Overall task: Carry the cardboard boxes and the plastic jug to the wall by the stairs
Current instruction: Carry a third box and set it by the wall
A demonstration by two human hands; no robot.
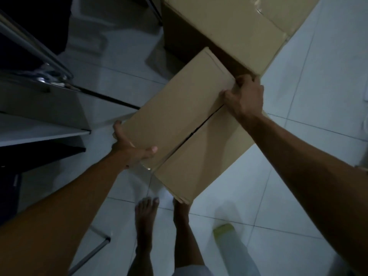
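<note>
A plain brown cardboard box (pixel 185 124) with its top flaps closed sits in the middle of the view, above the white tiled floor. My left hand (pixel 131 148) grips its near left corner, thumb on top. At the far right edge of the box, my right hand (pixel 245 96) clamps over the flap. A larger cardboard box (pixel 229 26) with clear tape stands behind it at the top of the view. A translucent plastic jug (pixel 233 248) with a yellowish cap lies on the floor at the lower right.
Stair steps with a shiny metal handrail (pixel 35 48) run along the left. A thin metal leg (pixel 93 253) stands at the lower left. My bare feet (pixel 147 216) are on the white tiles (pixel 298 136) just below the box.
</note>
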